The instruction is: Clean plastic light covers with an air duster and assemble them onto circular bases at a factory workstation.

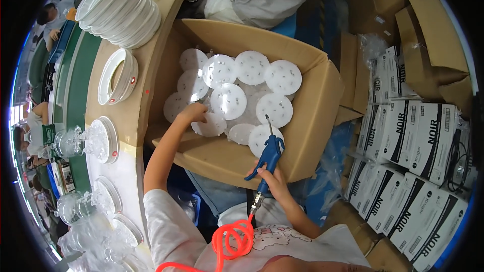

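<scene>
My right hand (272, 177) is wrapped round a blue air blow gun (273, 152). Its dark nozzle points away from me, over the box's near side, and a coiled orange hose (233, 239) runs from its lower end. Inside the cardboard box (237, 163) lie several round white discs with small marks or holes, among them one at the centre (228, 101). My left hand (193, 113) reaches in at the box's left side. Its fingers curl at the edge of a near white disc (209, 125); the fingertips are partly hidden.
A tall stack of white round rims (118, 7) and a smaller stack (118, 76) stand on the bench at left. Nearer are clear-plastic parts with white bases (102, 140). Cartons (416, 136) are piled at right. Other people sit far left; someone in grey is beyond the box.
</scene>
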Available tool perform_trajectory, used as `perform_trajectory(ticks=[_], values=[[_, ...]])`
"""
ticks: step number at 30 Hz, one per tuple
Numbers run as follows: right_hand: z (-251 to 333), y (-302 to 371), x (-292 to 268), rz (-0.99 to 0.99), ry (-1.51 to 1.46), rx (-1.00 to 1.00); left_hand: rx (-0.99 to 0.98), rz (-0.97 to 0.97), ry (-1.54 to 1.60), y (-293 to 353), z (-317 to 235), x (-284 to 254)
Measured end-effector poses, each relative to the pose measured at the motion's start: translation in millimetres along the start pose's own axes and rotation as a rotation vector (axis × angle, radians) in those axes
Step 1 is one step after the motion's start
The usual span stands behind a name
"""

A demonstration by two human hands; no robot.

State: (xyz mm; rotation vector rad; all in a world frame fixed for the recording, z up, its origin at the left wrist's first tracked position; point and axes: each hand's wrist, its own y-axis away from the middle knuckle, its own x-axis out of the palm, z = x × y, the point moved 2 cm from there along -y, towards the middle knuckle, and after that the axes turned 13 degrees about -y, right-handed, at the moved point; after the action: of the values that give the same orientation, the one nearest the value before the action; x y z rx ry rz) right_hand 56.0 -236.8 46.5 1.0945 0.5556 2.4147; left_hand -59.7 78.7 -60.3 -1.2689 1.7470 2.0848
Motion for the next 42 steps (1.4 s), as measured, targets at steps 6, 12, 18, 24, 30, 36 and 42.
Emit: perform_trajectory(ticks=[6,12,18,24,30,36,42], values=[[-0.6,-2.4,-0.3,0.049,-0.082,0.021,0.071,-0.171,0.008,23.3,2.0,-7.3],[-0.8,-3.4,-3.0,0.075,-0.071,0.002,0.001,-0.251,-0.038,68.0,-9.0,-45.8],[17.2,3.8,2.0,0.072,0.035,0.144,-0.174,-0.596,-0.120,120.0,-38.0,-84.5],[27.7,2.5,12.8,0.234,-0.155,0.071,-0.094,-1.176,-0.444,55.1,-51.8,-42.8],[23.2,3.3,8.8,0.287,-0.086,0.033,0.035,-1.063,-0.378,36.4,-57.4,-46.0],[11.3,-8.4,2.9,0.226,0.077,0.164,0.034,-0.654,-0.322,56.9,-74.5,-19.8],[18.3,-27.9,9.1,0.224,0.090,0.340,0.190,-0.593,-0.483,26.0,-60.5,5.7]])
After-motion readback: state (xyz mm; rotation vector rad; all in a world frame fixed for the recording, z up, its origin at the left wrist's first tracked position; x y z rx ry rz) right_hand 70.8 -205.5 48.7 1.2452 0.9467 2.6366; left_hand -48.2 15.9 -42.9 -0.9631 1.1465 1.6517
